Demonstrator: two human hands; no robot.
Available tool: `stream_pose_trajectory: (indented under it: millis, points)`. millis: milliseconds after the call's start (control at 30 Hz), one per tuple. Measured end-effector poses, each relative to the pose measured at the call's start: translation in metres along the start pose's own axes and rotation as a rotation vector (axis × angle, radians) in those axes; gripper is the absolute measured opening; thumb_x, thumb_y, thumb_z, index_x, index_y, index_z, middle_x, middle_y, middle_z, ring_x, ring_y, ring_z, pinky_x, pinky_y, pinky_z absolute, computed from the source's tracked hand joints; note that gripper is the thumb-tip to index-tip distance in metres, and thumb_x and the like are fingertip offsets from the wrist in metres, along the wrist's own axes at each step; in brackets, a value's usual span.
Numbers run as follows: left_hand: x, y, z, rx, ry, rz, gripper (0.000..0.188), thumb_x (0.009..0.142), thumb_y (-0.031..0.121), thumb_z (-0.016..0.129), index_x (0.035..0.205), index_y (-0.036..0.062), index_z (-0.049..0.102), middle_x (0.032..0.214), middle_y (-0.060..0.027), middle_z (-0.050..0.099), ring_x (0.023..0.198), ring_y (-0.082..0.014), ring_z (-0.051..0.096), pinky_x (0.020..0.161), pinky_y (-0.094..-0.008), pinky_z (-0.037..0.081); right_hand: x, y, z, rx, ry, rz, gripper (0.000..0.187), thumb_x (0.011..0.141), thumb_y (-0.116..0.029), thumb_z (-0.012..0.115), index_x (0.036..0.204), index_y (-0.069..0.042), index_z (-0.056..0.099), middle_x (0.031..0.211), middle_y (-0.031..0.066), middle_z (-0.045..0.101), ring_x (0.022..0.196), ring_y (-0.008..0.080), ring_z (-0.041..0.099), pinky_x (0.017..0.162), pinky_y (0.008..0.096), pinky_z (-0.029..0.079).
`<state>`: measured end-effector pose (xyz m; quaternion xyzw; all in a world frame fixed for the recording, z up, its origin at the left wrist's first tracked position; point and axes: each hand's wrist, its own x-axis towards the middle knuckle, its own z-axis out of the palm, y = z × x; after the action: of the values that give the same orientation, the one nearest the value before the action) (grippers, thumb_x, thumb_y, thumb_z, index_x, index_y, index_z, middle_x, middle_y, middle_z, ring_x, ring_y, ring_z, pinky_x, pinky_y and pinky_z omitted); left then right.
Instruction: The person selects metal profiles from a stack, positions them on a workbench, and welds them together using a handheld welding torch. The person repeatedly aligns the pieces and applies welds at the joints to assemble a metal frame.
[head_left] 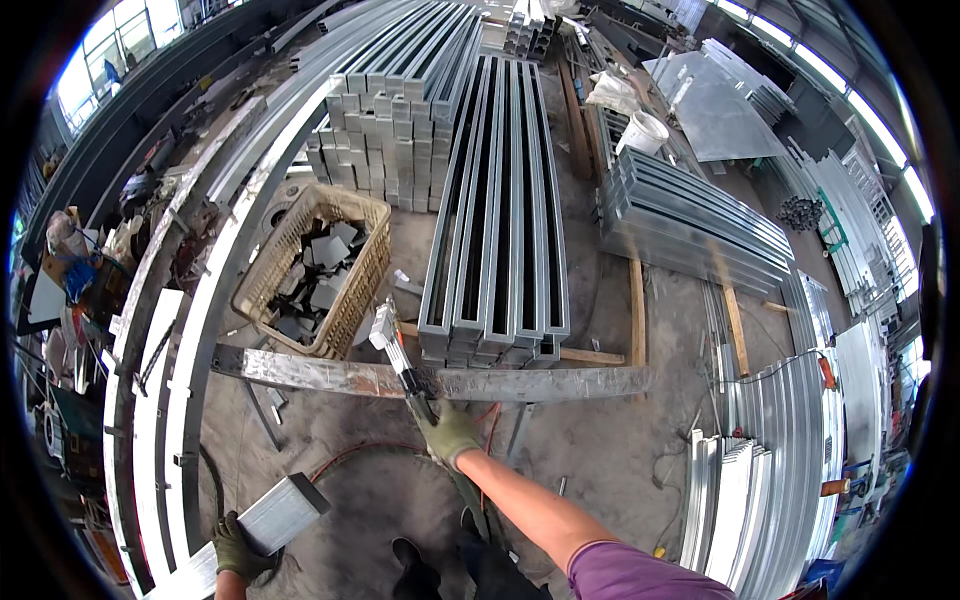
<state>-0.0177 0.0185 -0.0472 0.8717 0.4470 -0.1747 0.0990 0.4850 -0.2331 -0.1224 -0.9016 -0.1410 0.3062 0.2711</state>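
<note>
My left hand, in an olive-green work glove, is closed over the upper side of a thick silver rectangular metal tube. The tube slants up from the lower left, its open end facing right. My right hand, gloved alike, stretches forward and grips a welding gun with a silver head and dark body. The gun points up and left across a long flat steel bar. A thick cable trails from under the right hand toward my feet.
A beige plastic crate of metal offcuts stands beyond the bar. Stacked galvanized channels lie ahead, with square tubes behind. More stacked profiles rest on timbers at right. A white bucket stands behind them. Red hose curves over the floor.
</note>
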Motion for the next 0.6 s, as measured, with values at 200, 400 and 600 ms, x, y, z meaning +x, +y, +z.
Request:
stream_pose_trajectory:
  millis: [200,400,600]
  points:
    - [-0.006,-0.012,0.005,0.060,0.055,0.024,0.123,0.052,0.057,0.094,0.147,-0.0003,0.043,0.135,-0.0264,0.055,0.130,-0.0448,0.053,0.116,-0.0562,0.038,-0.078,0.134,-0.006,-0.190,-0.122,0.162,0.066,0.093,-0.051,0.069,0.140,-0.005,0.065,0.136,0.0260,0.070,0.126,0.0432,0.067,0.106,0.0520,0.053]
    - [-0.001,0.003,-0.010,0.096,0.049,0.145,0.133,0.053,0.064,0.097,0.153,0.0007,0.037,0.133,-0.0258,0.058,0.128,-0.0461,0.054,0.110,-0.0569,0.045,-0.230,0.273,-0.010,-0.295,-0.285,0.593,0.064,0.088,-0.047,0.072,0.138,-0.006,0.069,0.134,0.0261,0.071,0.124,0.0417,0.070,0.103,0.0495,0.055]
    - [-0.003,-0.011,-0.021,0.015,0.041,0.295,0.126,0.059,0.067,0.096,0.149,-0.0023,0.042,0.121,-0.0234,0.064,0.117,-0.0432,0.060,0.102,-0.0548,0.049,-0.333,0.294,0.046,-0.230,-0.233,0.807,0.066,0.084,-0.055,0.070,0.123,-0.003,0.078,0.128,0.0278,0.074,0.121,0.0396,0.073,0.099,0.0482,0.057]
